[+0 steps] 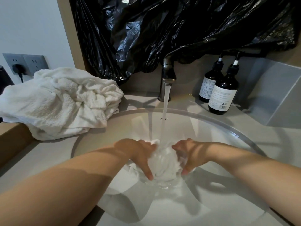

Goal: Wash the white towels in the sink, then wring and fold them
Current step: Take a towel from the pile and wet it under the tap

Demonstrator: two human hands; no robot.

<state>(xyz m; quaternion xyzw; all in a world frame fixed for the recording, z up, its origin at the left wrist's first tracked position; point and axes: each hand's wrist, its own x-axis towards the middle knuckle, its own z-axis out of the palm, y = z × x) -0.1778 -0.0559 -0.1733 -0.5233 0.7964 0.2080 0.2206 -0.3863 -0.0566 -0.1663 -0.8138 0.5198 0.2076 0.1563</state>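
Two hands, your left hand (138, 154) and right hand (190, 155), grip one towel (164, 162) under the tap (167, 74), fingers (149, 174) curled round it; knead evenly, low in the sink (211, 124).

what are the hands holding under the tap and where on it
Both hold one wet, bunched white cloth towel in the sink: the left hand grips its left side, the right hand its right side, fingers curled round the bundle.

A wet white towel (164, 162) lies bunched in the sink (211, 136), towel pile (61, 101) beside.
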